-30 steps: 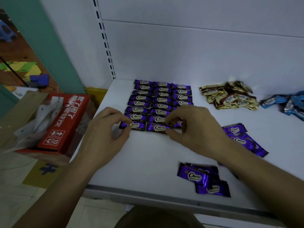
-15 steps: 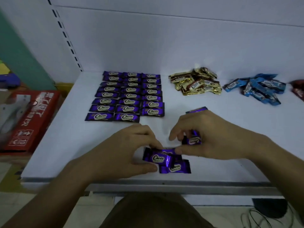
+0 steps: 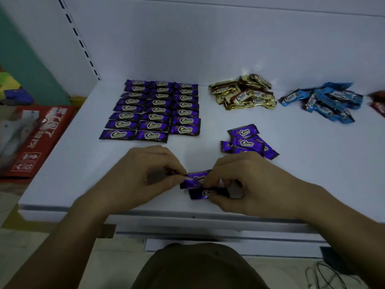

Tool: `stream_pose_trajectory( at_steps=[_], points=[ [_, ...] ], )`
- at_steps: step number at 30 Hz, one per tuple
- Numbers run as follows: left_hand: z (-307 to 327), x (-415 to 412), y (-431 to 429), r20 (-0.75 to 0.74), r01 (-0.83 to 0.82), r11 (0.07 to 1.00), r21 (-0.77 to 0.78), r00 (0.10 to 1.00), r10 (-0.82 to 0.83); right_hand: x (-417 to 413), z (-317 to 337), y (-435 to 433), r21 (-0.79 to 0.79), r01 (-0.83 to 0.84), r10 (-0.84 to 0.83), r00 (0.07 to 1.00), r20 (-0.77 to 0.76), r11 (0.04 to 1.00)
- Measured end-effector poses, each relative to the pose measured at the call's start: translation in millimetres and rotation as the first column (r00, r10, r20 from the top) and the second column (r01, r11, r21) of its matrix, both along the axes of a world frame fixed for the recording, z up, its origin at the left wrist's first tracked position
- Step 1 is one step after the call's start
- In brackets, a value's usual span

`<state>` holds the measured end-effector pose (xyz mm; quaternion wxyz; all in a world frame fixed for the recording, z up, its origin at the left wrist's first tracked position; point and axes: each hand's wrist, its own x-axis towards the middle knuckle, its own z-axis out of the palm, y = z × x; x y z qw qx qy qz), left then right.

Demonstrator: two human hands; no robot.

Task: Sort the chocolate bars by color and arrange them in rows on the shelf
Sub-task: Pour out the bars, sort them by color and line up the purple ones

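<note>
Head view: both hands have pulled back from the front row of the purple grid [image 3: 154, 109] to the near edge of the white metal shelf [image 3: 83, 163]. The left hand [image 3: 145, 182] and right hand [image 3: 256, 184] now pinch opposite ends of one purple foil-wrapped chocolate bar [image 3: 194, 179], fingers curled in tight. A second purple bar [image 3: 205, 193] lies just below it, touching. The right thumb looks to sit on that one; can't tell if it's gripped too.

The grid has gained nothing in the last half second. It's three columns, with two bars in the front row and the right-hand slot open. My read: this is the next pickup, probably squaring the wrapper before it goes into that slot.

Task is well short of done. The loose purple pile [image 3: 248, 142], gold-wrapped pile [image 3: 243, 94] and blue-wrapped pile [image 3: 320, 103] are unrowed heaps. Dark red wrappers [image 3: 378, 103] are cut off at the right edge of view.

Edges:
- Both near bars sit close to the front lip [image 3: 62, 207], so a careless drag could tip the lower one off.
- The grid's left column runs near the shelf's left edge, with a red cardboard box [image 3: 35, 140] beyond and below it.

Room:
- Bare white surface shows between the hands and the open slot, so it's a straight push forward.
- The loose purple pile sits just right of that path, so keep the right wrist off it.
- The widest bare stretch for later rows is front right.
</note>
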<state>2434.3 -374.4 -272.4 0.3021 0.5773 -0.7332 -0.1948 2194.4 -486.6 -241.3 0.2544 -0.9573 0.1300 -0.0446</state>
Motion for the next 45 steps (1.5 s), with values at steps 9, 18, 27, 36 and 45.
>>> stream_pose_trajectory(
  at_steps=[9,18,27,36,45],
  points=[
    [-2.5,7.7,9.6,0.036,-0.156,0.984,-0.085,0.987,0.160,9.4,0.7,-17.5,0.071,0.169,-0.177,0.974,0.142,0.983],
    [-0.4,28.8,19.3,0.032,-0.352,0.936,-0.025,0.935,0.353,47.8,-10.1,-31.6,0.070,0.266,-0.271,0.958,0.092,0.962],
    [-7.9,30.5,15.0,0.105,-0.384,0.923,-0.003,0.918,0.382,47.5,-12.3,-25.1,-0.072,0.277,-0.269,0.958,0.103,0.958],
    [-11.9,31.3,20.4,0.099,-0.381,0.924,0.008,0.920,0.379,67.8,-23.0,-26.2,-0.151,0.380,-0.355,0.919,0.170,0.913],
    [-11.8,31.9,20.1,0.079,-0.396,0.918,0.012,0.916,0.394,77.3,-22.3,-31.3,-0.149,0.407,-0.382,0.908,0.170,0.901]
  ],
)
